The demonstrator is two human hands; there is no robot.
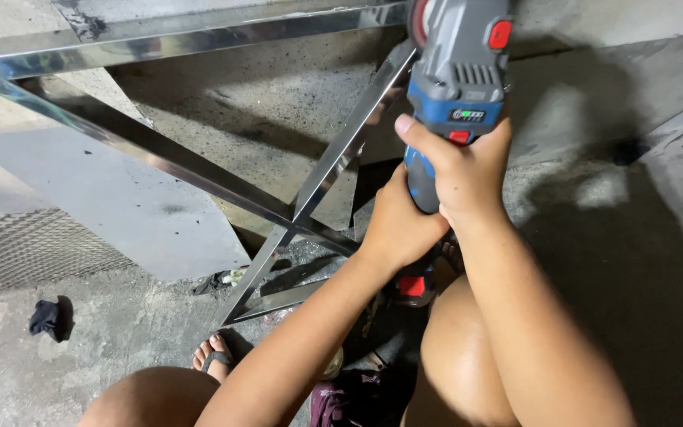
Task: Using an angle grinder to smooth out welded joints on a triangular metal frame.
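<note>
Seen from the head camera, the shiny stainless-steel frame of flat crossed bars [294, 213] fills the left and middle of the picture: one long bar runs across the top edge, two slanted bars meet in an X near the centre, and a short bar lies low beside the crossing. Between the bars there is open room over the rough grey concrete floor [610, 300], and more bare floor lies to the right, dark in shadow. A flat grey sheet [120, 205] lies on the floor behind the left slanted bar, with a patch of fine metal mesh [25, 245] at the far left edge. A small dark rag [47, 319] lies well apart on the floor at lower left. Close in, the person's own knees crowd the bottom of the picture, and a sandalled foot [213, 356] stands just beside the low end of the frame. The blue and grey cordless angle grinder with red buttons [456, 87] is held up at the top right of centre, its head near the upper end of one slanted bar; whether its disc touches the steel cannot be told. The right hand [464, 170] is wrapped tightly around the grinder's body, thumb laid across the front. The left hand [397, 225] is clasped round the lower end of the handle, fingers curled shut and hidden behind it.
</note>
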